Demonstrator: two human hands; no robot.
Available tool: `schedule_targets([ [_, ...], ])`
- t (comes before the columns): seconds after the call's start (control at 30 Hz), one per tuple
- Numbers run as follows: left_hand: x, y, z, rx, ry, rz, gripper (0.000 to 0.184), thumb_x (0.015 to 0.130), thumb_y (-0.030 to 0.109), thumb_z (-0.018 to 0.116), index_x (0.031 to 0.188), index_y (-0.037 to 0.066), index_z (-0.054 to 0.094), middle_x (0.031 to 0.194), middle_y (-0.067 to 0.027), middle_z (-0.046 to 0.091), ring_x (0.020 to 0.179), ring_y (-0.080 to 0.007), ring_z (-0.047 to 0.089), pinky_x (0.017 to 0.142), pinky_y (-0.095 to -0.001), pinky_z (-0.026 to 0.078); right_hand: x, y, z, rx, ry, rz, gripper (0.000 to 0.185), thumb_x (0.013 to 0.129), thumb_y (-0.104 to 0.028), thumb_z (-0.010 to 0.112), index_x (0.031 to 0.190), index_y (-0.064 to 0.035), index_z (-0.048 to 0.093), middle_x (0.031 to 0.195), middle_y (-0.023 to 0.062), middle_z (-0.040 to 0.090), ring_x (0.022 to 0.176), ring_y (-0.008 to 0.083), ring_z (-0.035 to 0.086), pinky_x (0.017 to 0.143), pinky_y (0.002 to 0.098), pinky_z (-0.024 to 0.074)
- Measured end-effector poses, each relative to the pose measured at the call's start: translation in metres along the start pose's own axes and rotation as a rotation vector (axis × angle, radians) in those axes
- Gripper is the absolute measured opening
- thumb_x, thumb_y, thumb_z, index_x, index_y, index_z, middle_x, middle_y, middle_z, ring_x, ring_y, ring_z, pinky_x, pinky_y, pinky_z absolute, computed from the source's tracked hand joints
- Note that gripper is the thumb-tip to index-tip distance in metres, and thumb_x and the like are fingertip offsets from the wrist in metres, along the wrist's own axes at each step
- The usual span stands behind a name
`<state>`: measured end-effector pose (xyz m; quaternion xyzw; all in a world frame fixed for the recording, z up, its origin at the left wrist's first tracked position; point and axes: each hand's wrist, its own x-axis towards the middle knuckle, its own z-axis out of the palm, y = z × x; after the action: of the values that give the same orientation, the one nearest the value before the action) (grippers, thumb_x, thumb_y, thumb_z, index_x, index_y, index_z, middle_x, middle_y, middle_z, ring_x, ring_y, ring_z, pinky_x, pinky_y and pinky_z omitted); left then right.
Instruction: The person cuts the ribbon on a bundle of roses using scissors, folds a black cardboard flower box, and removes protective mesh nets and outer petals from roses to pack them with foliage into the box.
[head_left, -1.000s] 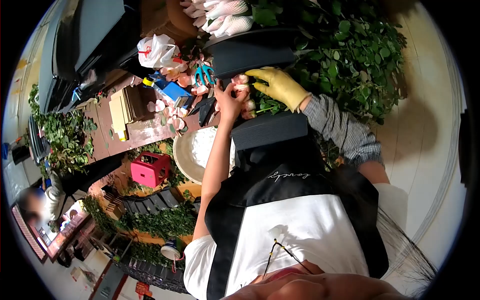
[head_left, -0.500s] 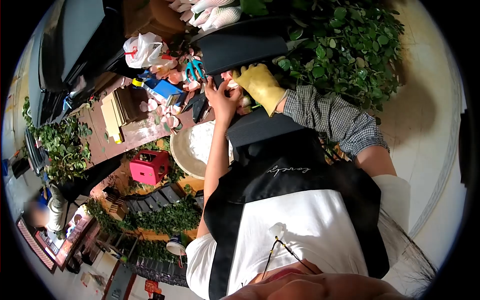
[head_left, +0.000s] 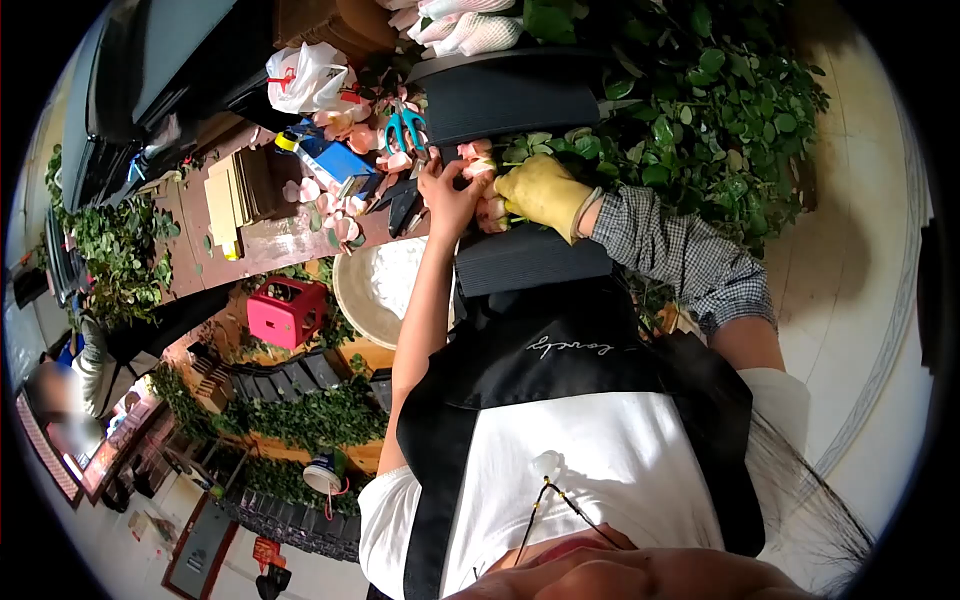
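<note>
My bare left hand [head_left: 448, 200] reaches in from the left, thumb and fingers curled against the heads of pale pink roses [head_left: 490, 212]. My right hand [head_left: 545, 196], in a yellow glove, is closed around the rose stems just right of the blooms; the stems are mostly hidden under the glove. The roses lie between two black corrugated sheets, a far one [head_left: 510, 105] and a near one [head_left: 535, 262]. Left of my left hand are teal-handled scissors [head_left: 405, 130] and a black tool [head_left: 403, 205] of unclear kind.
Loose petals [head_left: 340, 215], a blue box [head_left: 345, 165], a white plastic bag [head_left: 310, 78] and cardboard pieces [head_left: 232, 200] lie on the table. Leafy stems [head_left: 710, 110] crowd the right. Below are a pale basin [head_left: 350, 290] and red stool [head_left: 287, 312]. Another person [head_left: 92, 370] sits far left.
The view has shifted slightly. My gloved hand has lowered from the far sheet's edge onto the stems, and more of the rose heads shows. My left hand stays at the blooms.
</note>
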<state>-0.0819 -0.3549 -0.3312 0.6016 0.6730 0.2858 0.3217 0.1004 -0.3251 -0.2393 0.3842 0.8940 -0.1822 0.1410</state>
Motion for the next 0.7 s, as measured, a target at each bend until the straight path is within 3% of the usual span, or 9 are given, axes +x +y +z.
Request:
schedule_targets([
  [0.03, -0.003, -0.002, -0.001, 0.002, -0.014, -0.003, 0.046, 0.073, 0.040, 0.087, 0.105, 0.011, 0.072, 0.139, -0.0292, 0.040, 0.130, -0.0441, 0.038, 0.108, -0.0508, 0.034, -0.004, -0.003, -0.007, 0.005, -0.021, -0.058, 0.015, 0.090, -0.022, 0.059, 0.097, -0.0136, 0.069, 0.083, 0.0066, 0.074, 0.077, 0.0252, 0.073, 0.067, 0.0405, 0.0559],
  [0.17, 0.007, -0.005, 0.005, -0.018, -0.035, -0.056, 0.050, 0.071, 0.043, 0.088, 0.107, 0.012, 0.072, 0.132, -0.0290, 0.038, 0.129, -0.0446, 0.033, 0.107, -0.0501, 0.033, 0.000, -0.002, 0.009, 0.010, 0.166, -0.130, 0.014, 0.085, -0.020, 0.060, 0.082, -0.0105, 0.069, 0.076, 0.0073, 0.072, 0.070, 0.0256, 0.071, 0.063, 0.0404, 0.0538],
  [0.23, 0.005, -0.004, 0.003, 0.001, -0.051, -0.092, 0.050, 0.072, 0.044, 0.087, 0.108, 0.012, 0.071, 0.129, -0.0276, 0.039, 0.128, -0.0450, 0.032, 0.107, -0.0504, 0.032, -0.002, -0.003, 0.004, 0.015, 0.059, -0.111, 0.012, 0.083, -0.019, 0.061, 0.081, -0.0100, 0.068, 0.076, 0.0088, 0.071, 0.071, 0.0269, 0.070, 0.065, 0.0402, 0.0538],
  [0.43, 0.005, -0.003, 0.001, 0.046, -0.049, -0.058, 0.050, 0.072, 0.046, 0.086, 0.108, 0.014, 0.072, 0.128, -0.0259, 0.040, 0.124, -0.0444, 0.034, 0.107, -0.0506, 0.032, -0.022, 0.005, 0.001, 0.118, 0.294, 0.117, 0.026, 0.085, -0.032, 0.068, 0.094, -0.0076, 0.063, 0.085, 0.0100, 0.071, 0.078, 0.0280, 0.070, 0.071, 0.0427, 0.0535],
  [0.5, 0.004, -0.001, 0.003, 0.031, -0.033, -0.067, 0.049, 0.073, 0.045, 0.086, 0.108, 0.014, 0.072, 0.128, -0.0258, 0.040, 0.124, -0.0441, 0.034, 0.108, -0.0507, 0.031, -0.002, -0.009, 0.012, -0.003, 0.112, 0.064, 0.028, 0.085, -0.027, 0.065, 0.103, -0.0058, 0.067, 0.078, 0.0060, 0.072, 0.071, 0.0254, 0.070, 0.064, 0.0420, 0.0527],
  [0.57, 0.000, -0.003, 0.003, 0.017, -0.025, -0.083, 0.049, 0.073, 0.045, 0.086, 0.108, 0.014, 0.072, 0.128, -0.0258, 0.040, 0.125, -0.0438, 0.034, 0.108, -0.0507, 0.031, 0.001, -0.014, 0.017, -0.105, 0.134, 0.006, 0.026, 0.087, -0.024, 0.062, 0.105, -0.0065, 0.067, 0.076, 0.0047, 0.072, 0.069, 0.0242, 0.070, 0.061, 0.0425, 0.0523],
  [0.63, 0.004, 0.000, 0.003, 0.006, 0.010, -0.035, 0.048, 0.073, 0.044, 0.086, 0.108, 0.014, 0.072, 0.129, -0.0261, 0.040, 0.126, -0.0433, 0.034, 0.109, -0.0511, 0.031, 0.005, -0.011, 0.013, -0.107, 0.125, -0.040, 0.029, 0.083, -0.035, 0.069, 0.090, -0.0075, 0.065, 0.068, 0.0055, 0.069, 0.070, 0.0279, 0.069, 0.066, 0.0416, 0.0526],
  [0.67, 0.003, -0.001, 0.000, -0.017, -0.043, -0.040, 0.043, 0.076, 0.041, 0.084, 0.107, 0.013, 0.072, 0.134, -0.0272, 0.037, 0.130, -0.0447, 0.030, 0.110, -0.0525, 0.028, -0.001, -0.001, 0.011, 0.075, 0.165, -0.050, 0.035, 0.085, -0.040, 0.068, 0.093, -0.0070, 0.064, 0.074, 0.0073, 0.070, 0.073, 0.0292, 0.069, 0.067, 0.0418, 0.0518],
  [0.7, 0.002, -0.013, 0.002, 0.095, 0.026, 0.068, 0.034, 0.086, 0.033, 0.076, 0.108, 0.008, 0.071, 0.129, -0.0244, 0.047, 0.124, -0.0378, 0.042, 0.105, -0.0458, 0.037, -0.005, 0.000, 0.005, 0.174, 0.105, -0.007, 0.041, 0.084, -0.045, 0.069, 0.096, -0.0071, 0.061, 0.078, 0.0086, 0.070, 0.076, 0.0305, 0.068, 0.071, 0.0421, 0.0514],
])
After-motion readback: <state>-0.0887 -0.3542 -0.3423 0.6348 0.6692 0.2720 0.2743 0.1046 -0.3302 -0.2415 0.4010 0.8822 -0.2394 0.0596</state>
